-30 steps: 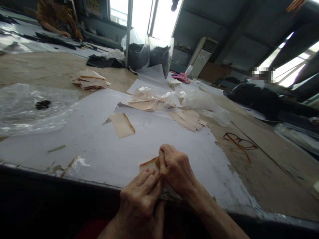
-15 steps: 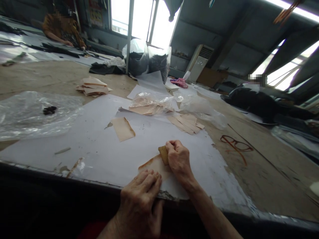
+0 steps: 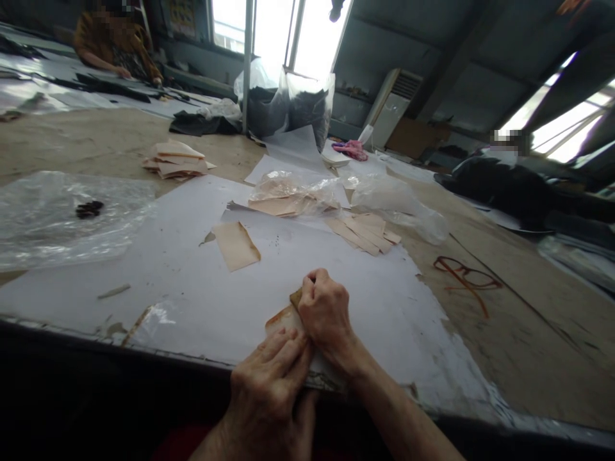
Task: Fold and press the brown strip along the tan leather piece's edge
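My left hand lies with its fingers flat on a pale beige sheet piece at the table's front edge. Along the top of this piece runs an orange-brown border; the hands cover much of the rest. Closed fingers of my right hand pinch a small flat yellow-brown piece, whose kind I cannot make out. It meets the top edge of the beige sheet piece, right beside my left fingertips. Another beige piece with a brown edge lies farther off, to the left.
White paper covers the table here. Beige pieces lie fanned out, under clear plastic and stacked. Glasses rest at right. A plastic sheet carries dark bits. One person is at the far left.
My right hand has moved left with the yellow-brown piece, along the top edge of the beige sheet, closer to my left hand. My left hand has stayed nearly in place.
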Tool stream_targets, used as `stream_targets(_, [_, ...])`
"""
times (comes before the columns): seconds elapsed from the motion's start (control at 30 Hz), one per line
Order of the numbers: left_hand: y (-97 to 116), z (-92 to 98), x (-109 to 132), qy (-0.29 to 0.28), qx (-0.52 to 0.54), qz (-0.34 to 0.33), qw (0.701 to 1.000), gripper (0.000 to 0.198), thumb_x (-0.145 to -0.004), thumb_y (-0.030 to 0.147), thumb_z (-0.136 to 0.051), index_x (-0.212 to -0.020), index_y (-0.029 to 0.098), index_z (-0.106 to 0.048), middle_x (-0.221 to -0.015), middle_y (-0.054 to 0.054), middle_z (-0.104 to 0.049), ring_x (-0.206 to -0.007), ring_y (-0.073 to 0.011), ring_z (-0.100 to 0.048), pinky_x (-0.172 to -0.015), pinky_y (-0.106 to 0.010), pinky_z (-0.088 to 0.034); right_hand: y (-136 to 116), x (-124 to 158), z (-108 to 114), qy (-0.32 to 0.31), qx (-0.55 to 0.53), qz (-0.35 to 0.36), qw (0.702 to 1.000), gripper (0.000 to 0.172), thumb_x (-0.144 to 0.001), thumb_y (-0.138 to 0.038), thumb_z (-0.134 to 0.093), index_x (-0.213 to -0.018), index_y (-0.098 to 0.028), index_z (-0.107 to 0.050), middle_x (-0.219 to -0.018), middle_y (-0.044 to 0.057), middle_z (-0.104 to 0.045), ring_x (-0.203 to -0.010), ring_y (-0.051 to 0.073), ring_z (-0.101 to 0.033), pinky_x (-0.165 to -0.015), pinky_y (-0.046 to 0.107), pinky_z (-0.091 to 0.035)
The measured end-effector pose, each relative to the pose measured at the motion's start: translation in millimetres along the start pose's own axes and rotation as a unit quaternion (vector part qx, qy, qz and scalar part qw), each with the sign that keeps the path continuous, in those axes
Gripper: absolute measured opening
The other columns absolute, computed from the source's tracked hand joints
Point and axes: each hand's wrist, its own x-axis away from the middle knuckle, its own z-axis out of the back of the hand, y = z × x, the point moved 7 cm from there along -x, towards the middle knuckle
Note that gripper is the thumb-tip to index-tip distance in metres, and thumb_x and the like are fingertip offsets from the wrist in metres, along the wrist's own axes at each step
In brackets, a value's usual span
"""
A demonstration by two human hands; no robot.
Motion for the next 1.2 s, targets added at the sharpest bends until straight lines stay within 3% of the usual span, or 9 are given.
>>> stream_targets(0.17, [1.8,0.5,-0.6,-0.010,0.011,0.004,1.000,0.045,-0.059,0.014,-0.053,-0.103,0.011,-0.058,-0.100,-0.011,-0.061,-0.095,-0.0256,-0.056,-0.085,-0.038,-0.049,23.8,-1.8,11.4,-0.038,-0.126,-0.121,0.984,0.021,-0.078,-0.024,-0.040,-0.072,-0.014,-0.057,-0.063,0.005,-0.060,-0.056,0.014,-0.053,-0.053,0.022,-0.036])
stream_targets(0.37, [0.8,-0.7,0.9,-0.005,0.019,0.005,1.000,0.045,-0.058,0.014,-0.053,-0.103,0.010,-0.059,-0.099,-0.011,-0.061,-0.095,-0.0246,-0.056,-0.086,-0.037,-0.048,9.4,15.3,29.6,-0.081,-0.118,0.059,0.988,0.020,-0.079,-0.022,-0.037,-0.074,-0.016,-0.055,-0.060,0.001,-0.058,-0.052,0.011,-0.049,-0.053,0.020,-0.035])
stream_targets(0.53, [0.5,-0.8,-0.1,-0.004,0.017,0.007,1.000,0.047,-0.057,0.013,-0.052,-0.104,0.010,-0.059,-0.100,-0.011,-0.062,-0.097,-0.0255,-0.055,-0.086,-0.037,-0.048,-10.0,12.3,12.2,-0.069,-0.001,0.133,0.989,0.020,-0.078,-0.017,-0.036,-0.073,-0.014,-0.055,-0.064,0.005,-0.059,-0.055,0.013,-0.051,-0.054,0.023,-0.034])
stream_targets(0.7, [0.6,-0.1,-0.3,-0.004,0.016,0.003,1.000,0.049,-0.057,0.013,-0.052,-0.105,0.009,-0.058,-0.103,-0.011,-0.060,-0.100,-0.0253,-0.053,-0.088,-0.036,-0.047,2.9,4.5,5.9,-0.011,-0.029,0.021,0.999,0.023,-0.080,-0.021,-0.036,-0.078,-0.013,-0.056,-0.063,0.006,-0.059,-0.057,0.016,-0.053,-0.056,0.024,-0.035])
stream_targets(0.83, [0.0,0.2,-1.0,-0.011,0.022,0.011,1.000,0.044,-0.059,0.015,-0.053,-0.102,0.009,-0.059,-0.099,-0.010,-0.061,-0.095,-0.0239,-0.055,-0.088,-0.035,-0.047,30.3,4.3,8.9,-0.048,-0.168,-0.142,0.974,0.021,-0.077,-0.028,-0.041,-0.072,-0.015,-0.057,-0.062,0.004,-0.059,-0.056,0.014,-0.052,-0.053,0.022,-0.037])
stream_targets(0.9, [-0.1,0.3,-0.9,-0.010,0.022,0.012,1.000,0.041,-0.060,0.014,-0.053,-0.100,0.009,-0.060,-0.098,-0.010,-0.061,-0.093,-0.0233,-0.056,-0.088,-0.035,-0.047,34.5,7.7,13.5,-0.064,-0.226,-0.163,0.958,0.022,-0.076,-0.031,-0.043,-0.069,-0.016,-0.056,-0.060,0.002,-0.058,-0.054,0.013,-0.050,-0.050,0.021,-0.036])
stream_targets(0.97, [0.0,-0.3,-0.2,-0.008,0.024,0.008,1.000,0.041,-0.059,0.014,-0.053,-0.100,0.009,-0.060,-0.098,-0.010,-0.061,-0.094,-0.0232,-0.056,-0.088,-0.035,-0.047,29.2,10.9,20.8,-0.061,-0.224,-0.121,0.965,0.021,-0.076,-0.031,-0.042,-0.070,-0.016,-0.056,-0.059,0.000,-0.057,-0.053,0.012,-0.049,-0.050,0.020,-0.036])
stream_targets(1.1, [-1.5,-2.1,2.3,-0.003,0.028,0.005,1.000,0.044,-0.059,0.014,-0.053,-0.102,0.009,-0.059,-0.102,-0.010,-0.060,-0.100,-0.0246,-0.053,-0.091,-0.035,-0.045,-1.4,14.6,19.8,-0.060,-0.102,0.065,0.991,0.020,-0.079,-0.023,-0.037,-0.074,-0.015,-0.056,-0.060,0.002,-0.057,-0.052,0.012,-0.049,-0.054,0.022,-0.034])
stream_targets(1.2, [-2.2,-1.4,2.7,0.002,0.026,0.005,1.000,0.048,-0.059,0.014,-0.053,-0.106,0.009,-0.057,-0.106,-0.011,-0.059,-0.104,-0.0255,-0.051,-0.091,-0.036,-0.045,-11.4,11.0,6.6,-0.050,-0.010,0.107,0.993,0.020,-0.079,-0.018,-0.037,-0.075,-0.014,-0.055,-0.062,0.005,-0.058,-0.053,0.014,-0.051,-0.053,0.023,-0.032])
